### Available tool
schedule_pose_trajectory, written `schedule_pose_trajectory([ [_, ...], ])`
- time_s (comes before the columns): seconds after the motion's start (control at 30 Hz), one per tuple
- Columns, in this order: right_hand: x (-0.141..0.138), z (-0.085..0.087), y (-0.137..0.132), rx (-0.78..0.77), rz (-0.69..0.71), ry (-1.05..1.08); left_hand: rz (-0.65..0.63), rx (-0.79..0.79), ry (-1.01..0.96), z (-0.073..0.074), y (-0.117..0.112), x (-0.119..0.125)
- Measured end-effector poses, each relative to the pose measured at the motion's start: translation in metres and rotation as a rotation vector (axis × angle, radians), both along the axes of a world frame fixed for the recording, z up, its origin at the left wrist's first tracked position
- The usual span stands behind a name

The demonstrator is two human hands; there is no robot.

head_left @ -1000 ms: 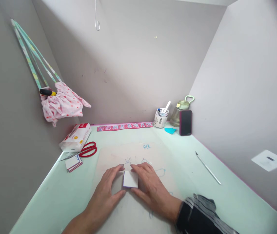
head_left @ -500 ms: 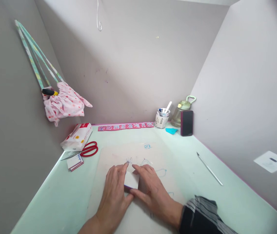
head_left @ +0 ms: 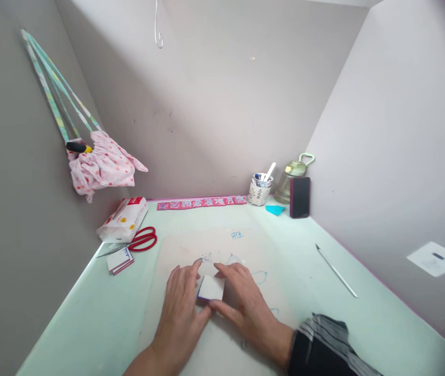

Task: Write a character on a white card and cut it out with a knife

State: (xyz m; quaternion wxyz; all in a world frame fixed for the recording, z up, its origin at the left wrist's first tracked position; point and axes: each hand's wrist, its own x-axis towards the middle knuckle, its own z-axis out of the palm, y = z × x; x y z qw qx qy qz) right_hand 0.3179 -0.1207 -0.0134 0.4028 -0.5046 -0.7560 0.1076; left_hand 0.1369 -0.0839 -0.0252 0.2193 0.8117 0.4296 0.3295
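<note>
The stack (head_left: 211,289) sits between my two hands, over the mat (head_left: 179,240). My left hand (head_left: 179,303) curves along its left side, my right hand (head_left: 249,308) along its right, thumbs meeting near its front; whether either grips, I can't tell. Uneven thumb pressure could skew it; slack fingers could let it fan out.
</note>
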Motion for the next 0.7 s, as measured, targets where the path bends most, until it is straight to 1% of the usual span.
schedule_pose_trajectory([
  [0.13,0.0017,0.0008,0.0009,0.041,0.011,0.002,-0.013,-0.084,-0.010,0.0002,0.0005,-0.0006],
  [0.33,0.0038,0.0030,0.0004,0.017,-0.014,-0.023,-0.025,-0.341,-0.118,0.0072,-0.0037,0.0029],
  [0.47,0.0026,0.0005,-0.0003,-0.012,-0.012,-0.040,-0.022,-0.391,-0.139,0.0057,-0.0052,0.0060],
  [0.7,0.0005,0.0001,-0.0006,-0.043,-0.001,-0.055,-0.035,-0.399,-0.118,0.0026,-0.0057,0.0051],
])
